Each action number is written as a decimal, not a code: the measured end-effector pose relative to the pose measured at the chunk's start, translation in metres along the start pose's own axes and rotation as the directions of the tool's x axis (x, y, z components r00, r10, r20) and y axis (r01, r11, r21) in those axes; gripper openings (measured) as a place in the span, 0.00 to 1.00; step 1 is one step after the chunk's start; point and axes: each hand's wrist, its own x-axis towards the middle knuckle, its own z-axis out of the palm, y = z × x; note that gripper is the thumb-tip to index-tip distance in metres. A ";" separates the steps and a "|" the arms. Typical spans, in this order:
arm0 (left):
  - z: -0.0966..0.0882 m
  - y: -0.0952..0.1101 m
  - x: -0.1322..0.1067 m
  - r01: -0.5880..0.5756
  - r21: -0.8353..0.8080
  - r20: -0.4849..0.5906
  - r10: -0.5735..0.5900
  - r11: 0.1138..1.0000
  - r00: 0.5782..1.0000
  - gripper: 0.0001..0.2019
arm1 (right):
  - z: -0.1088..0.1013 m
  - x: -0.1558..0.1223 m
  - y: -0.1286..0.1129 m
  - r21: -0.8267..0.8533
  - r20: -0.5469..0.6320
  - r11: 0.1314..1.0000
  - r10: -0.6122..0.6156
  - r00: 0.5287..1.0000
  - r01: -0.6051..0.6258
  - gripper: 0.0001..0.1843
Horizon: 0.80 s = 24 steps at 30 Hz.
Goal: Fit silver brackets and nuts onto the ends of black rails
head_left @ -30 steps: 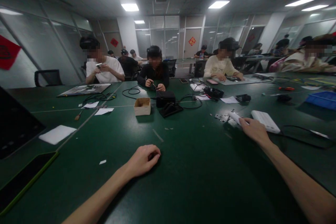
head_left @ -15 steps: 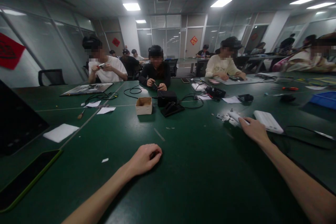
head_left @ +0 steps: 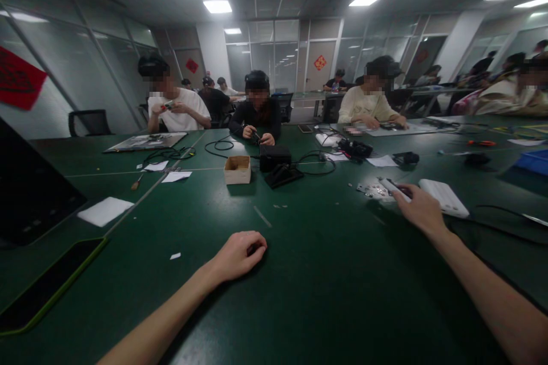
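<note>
My left hand (head_left: 240, 255) rests on the green table with its fingers curled in toward the thumb; whether anything lies inside the curl is hidden. Over to the right, my right hand (head_left: 422, 211) has thumb and fingers closed around a slim white stick-like object (head_left: 390, 185), low over the table. Small shiny metal pieces (head_left: 371, 190) are scattered by its far end. Close beside the right hand, on its right, lies a white box-shaped device (head_left: 445, 198).
A small open cardboard box (head_left: 237, 171) stands mid-table, near a black box-shaped device (head_left: 274, 158) and cables. On the left are a phone with a green edge (head_left: 51, 285), white paper (head_left: 105, 211) and a brush (head_left: 136, 183). A blue tray (head_left: 533, 162) sits far right. Several people work around the table.
The whole view has shifted slightly, so things appear a little further right. Both hands keep nearly the same place and grip; slightly more of the metal pieces shows.
</note>
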 end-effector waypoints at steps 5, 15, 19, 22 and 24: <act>0.000 0.000 0.000 0.000 0.000 -0.004 0.000 1.000 1.000 0.07 | -0.011 -0.009 -0.010 -0.093 0.025 0.994 -0.056 0.998 0.059 0.22; 0.002 -0.003 -0.001 -0.005 0.003 -0.008 0.005 1.000 1.000 0.08 | -0.011 -0.011 -0.012 -0.167 0.091 0.977 -0.118 0.989 0.132 0.21; 0.001 -0.001 0.000 -0.002 0.000 -0.005 0.002 1.000 1.000 0.08 | -0.010 -0.011 -0.012 -0.161 0.093 0.978 -0.123 0.988 0.136 0.21; 0.002 -0.003 -0.001 -0.011 0.009 -0.009 0.011 1.000 1.000 0.07 | -0.011 -0.011 -0.013 -0.150 0.073 0.981 -0.111 0.991 0.121 0.21; 0.003 -0.006 -0.002 -0.018 0.011 -0.011 0.018 1.000 1.000 0.07 | -0.013 -0.013 -0.015 -0.144 0.033 0.985 -0.089 0.996 0.093 0.22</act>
